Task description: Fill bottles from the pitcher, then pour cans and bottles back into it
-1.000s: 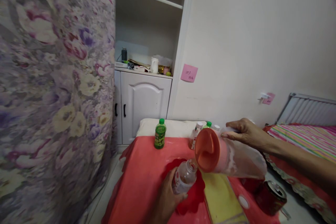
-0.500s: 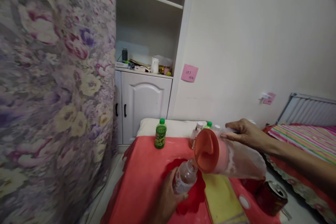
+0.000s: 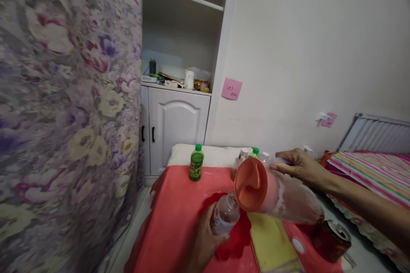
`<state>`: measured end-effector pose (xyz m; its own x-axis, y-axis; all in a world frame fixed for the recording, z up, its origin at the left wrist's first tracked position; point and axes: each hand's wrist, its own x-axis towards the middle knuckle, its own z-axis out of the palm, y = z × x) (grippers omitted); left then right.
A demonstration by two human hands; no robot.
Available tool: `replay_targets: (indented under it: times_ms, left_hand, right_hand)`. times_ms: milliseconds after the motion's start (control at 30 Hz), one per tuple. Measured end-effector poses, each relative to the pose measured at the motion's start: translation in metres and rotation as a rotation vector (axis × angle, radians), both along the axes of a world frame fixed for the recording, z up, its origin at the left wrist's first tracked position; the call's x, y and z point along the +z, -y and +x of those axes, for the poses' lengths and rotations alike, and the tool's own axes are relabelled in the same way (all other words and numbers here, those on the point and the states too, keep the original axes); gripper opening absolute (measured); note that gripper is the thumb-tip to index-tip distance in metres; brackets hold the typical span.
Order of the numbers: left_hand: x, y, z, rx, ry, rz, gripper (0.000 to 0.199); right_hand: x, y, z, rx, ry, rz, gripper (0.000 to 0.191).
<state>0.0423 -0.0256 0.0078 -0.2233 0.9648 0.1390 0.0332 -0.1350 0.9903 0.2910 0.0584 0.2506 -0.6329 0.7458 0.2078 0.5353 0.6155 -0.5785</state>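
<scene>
My left hand (image 3: 208, 234) is wrapped round a clear plastic bottle (image 3: 226, 215), uncapped and leaning slightly right, above a red scalloped dish (image 3: 235, 245). With my right hand (image 3: 296, 164) I grip the handle of a clear pitcher (image 3: 293, 196) that has an orange lid (image 3: 251, 184). The pitcher is tipped far over to the left, its lid's edge at the bottle's mouth. Pale cloudy contents show inside the pitcher. Whether liquid is running between them is too small to tell.
A green-capped bottle (image 3: 196, 163) stands on the red tablecloth (image 3: 173, 213). Behind the pitcher are several bottles, one white-capped (image 3: 242, 153). A yellow book-like item (image 3: 272, 239), a white cap (image 3: 298, 245) and a dark red can (image 3: 333, 239) lie near the right edge.
The pitcher has tilted slightly more, its base end lower and its lid a little further left. The bottle in my left hand stays nearly in place.
</scene>
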Motion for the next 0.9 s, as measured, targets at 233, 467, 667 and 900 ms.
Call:
replay_targets:
  times_ms: [233,467,667,900]
  left_hand:
    - [0.000,-0.001,-0.002,-0.029,-0.019,0.020,0.076]
    - [0.014,0.003,-0.002,0.021,-0.040,-0.014,0.073]
    - [0.016,0.003,-0.006,0.056,-0.048,-0.017,0.071]
    - [0.003,-0.005,-0.008,0.076,-0.071,-0.060,0.069]
  right_hand:
    - [-0.022,-0.002,0.004,-0.040,-0.154,-0.095,0.050]
    - [-0.047,0.002,0.012,-0.113,-0.326,-0.229,0.052]
    - [-0.087,-0.005,0.031,-0.311,-0.609,-0.189,0.050]
    - [-0.138,-0.010,0.050,-0.414,-0.748,-0.175,0.047]
